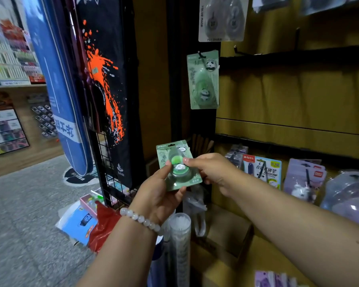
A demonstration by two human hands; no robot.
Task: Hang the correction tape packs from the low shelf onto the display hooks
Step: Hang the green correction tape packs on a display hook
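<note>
I have a green correction tape pack [177, 165] pinched between both hands: my left hand [158, 192] cups its lower edge from beneath, thumb on the front, while my right hand [212, 169] presses its thumb onto the clear blister. It sits tilted, below a matching pack [203, 79] (panda print) already hanging on a display hook [201, 54] at the wooden panel's left edge.

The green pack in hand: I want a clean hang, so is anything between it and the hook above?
Nothing visible blocks it. The green pack, held by both hands, sits below the hook, which already carries one matching pack.
</note>
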